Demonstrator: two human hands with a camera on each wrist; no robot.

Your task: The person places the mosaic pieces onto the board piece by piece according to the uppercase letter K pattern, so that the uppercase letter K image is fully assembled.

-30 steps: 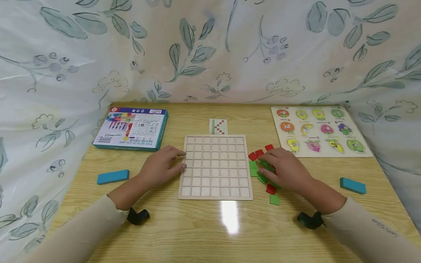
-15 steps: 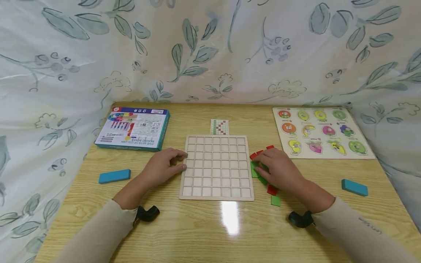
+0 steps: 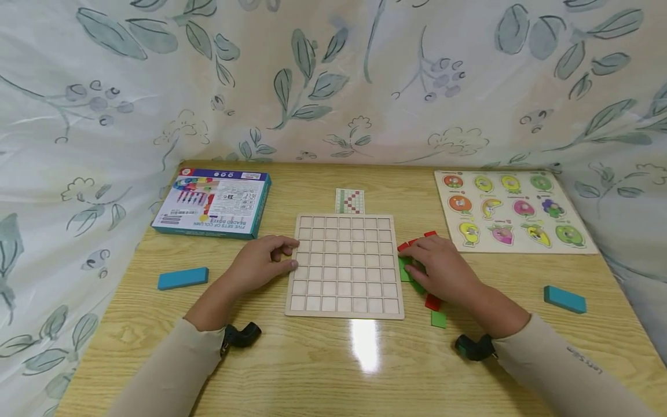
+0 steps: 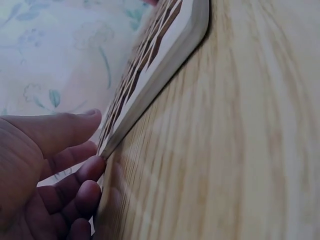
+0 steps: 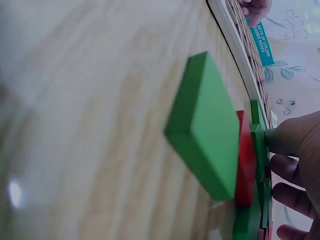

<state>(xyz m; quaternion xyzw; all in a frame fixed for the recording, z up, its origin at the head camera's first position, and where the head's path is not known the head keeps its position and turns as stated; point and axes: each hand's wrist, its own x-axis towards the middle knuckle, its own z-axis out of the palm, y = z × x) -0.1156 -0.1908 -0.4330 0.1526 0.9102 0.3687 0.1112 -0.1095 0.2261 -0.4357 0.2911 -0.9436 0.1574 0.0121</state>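
A pale wooden grid board (image 3: 344, 315) lies flat in the middle of the table. At its left edge, my left hand (image 3: 260, 260) rests with thumb and fingertips touching the frame; in the left wrist view the fingers (image 4: 89, 172) sit right at the board's side. To the right of the board, my right hand (image 3: 443, 263) lies over a small pile of green tiles (image 3: 405, 271) and red tiles (image 3: 433, 302), its thumb (image 5: 280, 140) touching a green one. The hand hides part of the pile. A separate green tile (image 5: 210, 135) lies nearer the person.
A small pattern card (image 3: 350, 201) lies just behind the board. At the back left is a flat boxed toy (image 3: 211, 202); a fruit puzzle board (image 3: 513, 208) lies back right. One blue block (image 3: 183, 278) lies on the left and another blue block (image 3: 565, 299) on the right.
My right hand has shifted slightly left over the tile pile, its fingers drawing closer together. The left hand stays at the board's left edge, its forearm swung a little inward.
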